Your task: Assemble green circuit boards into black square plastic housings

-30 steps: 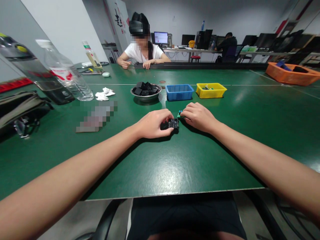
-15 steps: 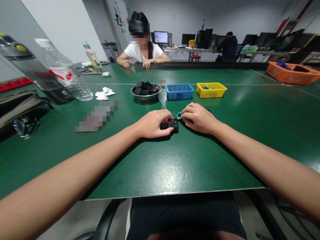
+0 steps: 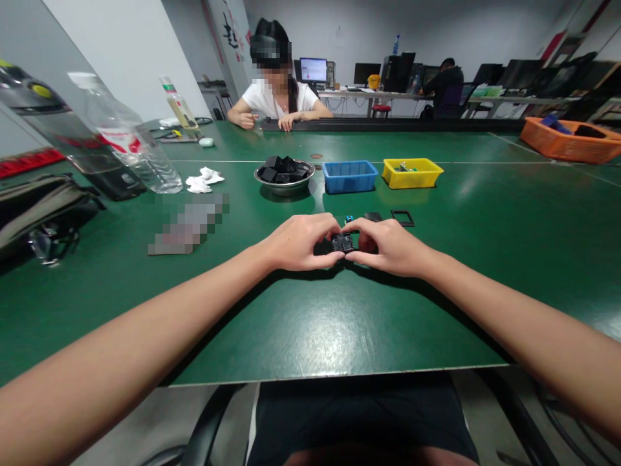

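A small black plastic housing sits between my two hands just above or on the green table. My left hand grips its left side between thumb and fingers. At its right side, my right hand has its thumb and fingertips pressed on the housing. Just beyond my fingers lies a small circuit board with a blue part on it, partly hidden by my right hand. Behind the right hand are a black plastic piece and a thin black square frame.
A metal bowl of black plastic pieces, a blue bin and a yellow bin with small parts stand in a row beyond. Bottles, tissues and a bag lie left. Across the table sits another person.
My right hand has moved off the circuit board and onto the black housing. The board now lies beyond it, and the black piece and square frame have come into view.
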Demonstrator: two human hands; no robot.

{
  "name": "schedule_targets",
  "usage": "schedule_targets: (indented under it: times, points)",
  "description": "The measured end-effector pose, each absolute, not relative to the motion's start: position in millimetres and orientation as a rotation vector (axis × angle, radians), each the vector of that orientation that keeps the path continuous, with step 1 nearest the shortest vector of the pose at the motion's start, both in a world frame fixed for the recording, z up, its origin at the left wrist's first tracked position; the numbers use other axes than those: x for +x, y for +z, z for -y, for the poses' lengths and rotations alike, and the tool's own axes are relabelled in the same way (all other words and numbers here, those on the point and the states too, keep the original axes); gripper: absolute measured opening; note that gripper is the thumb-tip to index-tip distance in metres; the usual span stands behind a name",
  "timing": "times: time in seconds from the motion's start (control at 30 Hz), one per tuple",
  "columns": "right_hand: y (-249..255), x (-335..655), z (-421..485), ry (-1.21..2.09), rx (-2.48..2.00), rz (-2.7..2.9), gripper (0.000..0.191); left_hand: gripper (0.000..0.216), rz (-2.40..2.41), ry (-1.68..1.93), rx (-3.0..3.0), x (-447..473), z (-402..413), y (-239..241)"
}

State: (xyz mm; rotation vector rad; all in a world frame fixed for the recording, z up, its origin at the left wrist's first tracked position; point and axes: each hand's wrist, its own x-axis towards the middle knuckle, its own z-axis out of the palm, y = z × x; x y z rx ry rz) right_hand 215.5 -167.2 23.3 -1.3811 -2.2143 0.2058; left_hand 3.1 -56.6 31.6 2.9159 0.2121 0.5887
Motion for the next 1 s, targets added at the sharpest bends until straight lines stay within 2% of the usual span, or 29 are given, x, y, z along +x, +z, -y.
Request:
schedule_targets:
  times: [0.13, 0.27, 0.73, 1.0]
  points:
    - [22.8, 215.7, 166.6, 0.252, -1.345, 2.161, 0.030, 0.033, -0.211, 0.532, 2.896, 3.9, 58.0, 32.3]
    - [22.5, 217.0, 166.8, 0.300, -1.298, 2.107, 0.031, 0.043, -0.241, 0.376, 2.896, 4.8, 55.7, 30.2]
    - [19.8, 217.5, 164.8, 0.390, -1.350, 2.179, 0.033, 0.028, -0.224, 0.379, 2.874, 5.1, 57.4, 30.3]
    - [20.4, 216.4, 163.8, 0.403, -1.437, 2.236, 0.017, 0.031, -0.225, 0.348, 2.876, 6.0, 58.4, 30.4]
